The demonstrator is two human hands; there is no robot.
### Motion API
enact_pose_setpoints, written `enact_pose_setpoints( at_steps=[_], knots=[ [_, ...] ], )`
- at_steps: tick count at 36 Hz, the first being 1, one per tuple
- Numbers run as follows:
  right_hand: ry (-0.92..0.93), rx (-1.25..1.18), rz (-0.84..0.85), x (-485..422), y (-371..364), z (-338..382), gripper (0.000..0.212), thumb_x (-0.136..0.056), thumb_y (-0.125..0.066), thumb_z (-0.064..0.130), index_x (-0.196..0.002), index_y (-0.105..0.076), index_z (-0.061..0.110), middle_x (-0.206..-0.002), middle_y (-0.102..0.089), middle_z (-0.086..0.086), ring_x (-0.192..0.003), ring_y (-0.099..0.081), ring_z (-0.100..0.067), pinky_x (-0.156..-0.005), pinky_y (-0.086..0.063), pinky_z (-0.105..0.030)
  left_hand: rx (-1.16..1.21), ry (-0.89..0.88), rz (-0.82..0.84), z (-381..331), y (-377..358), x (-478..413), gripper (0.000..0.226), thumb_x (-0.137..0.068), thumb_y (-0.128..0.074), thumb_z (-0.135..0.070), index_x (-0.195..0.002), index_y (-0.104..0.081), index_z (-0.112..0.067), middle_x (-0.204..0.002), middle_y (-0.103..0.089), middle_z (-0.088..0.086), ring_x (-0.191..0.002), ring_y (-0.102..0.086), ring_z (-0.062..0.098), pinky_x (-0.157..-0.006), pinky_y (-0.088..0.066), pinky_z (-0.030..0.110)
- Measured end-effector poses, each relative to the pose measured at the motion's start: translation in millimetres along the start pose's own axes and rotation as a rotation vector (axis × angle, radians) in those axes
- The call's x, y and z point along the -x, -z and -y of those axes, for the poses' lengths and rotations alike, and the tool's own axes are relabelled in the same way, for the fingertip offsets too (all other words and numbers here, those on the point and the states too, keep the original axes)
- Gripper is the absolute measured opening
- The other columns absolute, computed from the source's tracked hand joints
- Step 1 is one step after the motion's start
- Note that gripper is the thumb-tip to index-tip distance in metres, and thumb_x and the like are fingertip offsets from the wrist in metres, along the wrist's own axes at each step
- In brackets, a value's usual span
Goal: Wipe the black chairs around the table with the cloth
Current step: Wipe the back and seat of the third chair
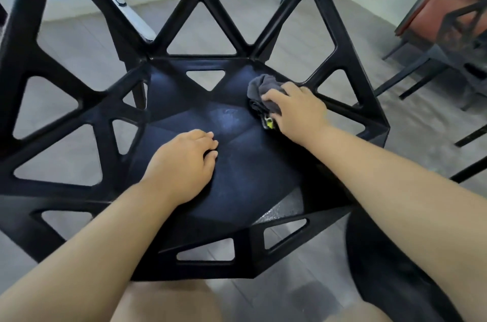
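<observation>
A black plastic chair (245, 179) with triangular cut-outs fills the view, seen from above. A crumpled grey cloth (263, 89) with a small yellow-green tag lies at the back right of the seat. My right hand (297, 113) covers the cloth, its fingers curled over it and pressing it onto the seat. My left hand (184, 161) rests on the middle of the seat with its fingers bent under, holding nothing. A faint dusty smear shows on the seat between the hands.
Grey wood-look floor (303, 31) shows through the chair. A white table leg (126, 5) stands behind the backrest. At the right are a second black chair (458, 39) and a brown-red table top (442, 2). A dark shape (395, 269) lies at the lower right.
</observation>
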State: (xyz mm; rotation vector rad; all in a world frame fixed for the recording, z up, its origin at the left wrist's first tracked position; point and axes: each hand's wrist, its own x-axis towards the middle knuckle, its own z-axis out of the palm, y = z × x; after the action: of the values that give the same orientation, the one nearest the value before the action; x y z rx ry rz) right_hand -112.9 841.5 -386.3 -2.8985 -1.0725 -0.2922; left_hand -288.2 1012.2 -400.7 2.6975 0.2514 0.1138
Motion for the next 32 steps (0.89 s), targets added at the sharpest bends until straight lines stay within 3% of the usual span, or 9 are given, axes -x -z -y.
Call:
enact_pose_setpoints(
  at_steps=[4, 9, 13, 16, 19, 22, 24, 27, 32],
  knots=[
    [-0.081, 0.183, -0.043, -6, 6, 4, 0.033, -0.085, -0.061, 0.017, -0.117, -0.054, 0.022, -0.119, -0.05, -0.011, -0.104, -0.049, -0.039, -0.066, -0.041, -0.041, 0.004, -0.002, 0.006, -1, 1, -1, 0.035, -0.097, -0.041, -0.029, -0.128, -0.056, -0.022, -0.137, -0.048, -0.012, -0.126, -0.042, 0.009, -0.096, -0.036, 0.024],
    [-0.192, -0.03, 0.029, 2, 3, 18, 0.037, -0.086, -0.064, 0.027, -0.121, -0.051, 0.027, -0.127, -0.045, -0.008, -0.112, -0.047, -0.036, -0.087, -0.043, -0.042, -0.017, 0.001, 0.012, -2, 1, -1, 0.036, -0.098, -0.041, -0.029, -0.129, -0.056, -0.021, -0.135, -0.049, -0.012, -0.125, -0.044, 0.01, -0.094, -0.037, 0.023],
    [-0.067, -0.183, 0.102, 33, 18, 17, 0.045, -0.082, -0.069, 0.036, -0.123, -0.053, 0.03, -0.125, -0.051, -0.003, -0.113, -0.052, -0.032, -0.09, -0.04, -0.036, -0.049, -0.001, 0.033, -3, 2, 0, 0.036, -0.098, -0.039, -0.028, -0.129, -0.055, -0.02, -0.134, -0.05, -0.009, -0.123, -0.045, 0.013, -0.094, -0.038, 0.026],
    [0.019, -0.177, 0.1, 65, 28, 6, 0.045, -0.08, -0.072, 0.035, -0.122, -0.057, 0.03, -0.121, -0.055, -0.002, -0.111, -0.053, -0.031, -0.088, -0.046, -0.039, -0.106, -0.009, 0.058, -5, 3, -3, 0.035, -0.098, -0.037, -0.027, -0.125, -0.058, -0.018, -0.131, -0.052, -0.005, -0.119, -0.049, 0.016, -0.091, -0.042, 0.03],
    [0.033, -0.067, -0.039, 94, 33, -16, 0.043, -0.073, -0.079, 0.026, -0.113, -0.064, 0.027, -0.111, -0.059, -0.006, -0.096, -0.058, -0.037, -0.071, -0.054, -0.045, -0.171, -0.016, 0.09, -8, 4, -6, 0.032, -0.098, -0.035, -0.026, -0.114, -0.061, -0.016, -0.118, -0.055, -0.003, -0.108, -0.054, 0.019, -0.083, -0.048, 0.036],
    [-0.094, 0.044, -0.284, 119, 36, -42, 0.041, -0.07, -0.08, 0.014, -0.109, -0.067, 0.021, -0.105, -0.06, -0.013, -0.078, -0.055, -0.038, -0.06, -0.052, -0.041, -0.228, -0.023, 0.101, -15, 6, -7, 0.031, -0.097, -0.036, -0.031, -0.109, -0.062, -0.02, -0.11, -0.055, -0.005, -0.103, -0.053, 0.02, -0.079, -0.049, 0.038],
    [-0.199, 0.032, -0.392, 131, 38, -52, 0.042, -0.072, -0.079, 0.012, -0.111, -0.064, 0.02, -0.109, -0.059, -0.014, -0.081, -0.053, -0.039, -0.061, -0.051, -0.042, -0.24, -0.037, 0.108, -22, 6, -6, 0.032, -0.096, -0.038, -0.036, -0.112, -0.061, -0.023, -0.111, -0.056, -0.006, -0.103, -0.051, 0.02, -0.08, -0.049, 0.037],
    [-0.268, -0.078, -0.424, 145, 32, -44, 0.043, -0.073, -0.078, 0.011, -0.113, -0.063, 0.018, -0.112, -0.057, -0.014, -0.09, -0.054, -0.041, -0.071, -0.051, -0.044, -0.218, -0.062, 0.118, -34, 3, -1, 0.033, -0.096, -0.038, -0.04, -0.116, -0.06, -0.025, -0.117, -0.055, -0.007, -0.105, -0.049, 0.021, -0.083, -0.048, 0.037],
    [-0.13, -0.277, -0.332, 165, 23, -26, 0.038, -0.078, -0.071, 0.023, -0.114, -0.057, 0.023, -0.111, -0.057, -0.01, -0.095, -0.058, -0.033, -0.078, -0.05, -0.038, -0.17, -0.092, 0.118, -51, 0, 9, 0.034, -0.097, -0.037, -0.039, -0.12, -0.059, -0.025, -0.124, -0.053, -0.008, -0.111, -0.046, 0.02, -0.086, -0.046, 0.034]
  ],
)
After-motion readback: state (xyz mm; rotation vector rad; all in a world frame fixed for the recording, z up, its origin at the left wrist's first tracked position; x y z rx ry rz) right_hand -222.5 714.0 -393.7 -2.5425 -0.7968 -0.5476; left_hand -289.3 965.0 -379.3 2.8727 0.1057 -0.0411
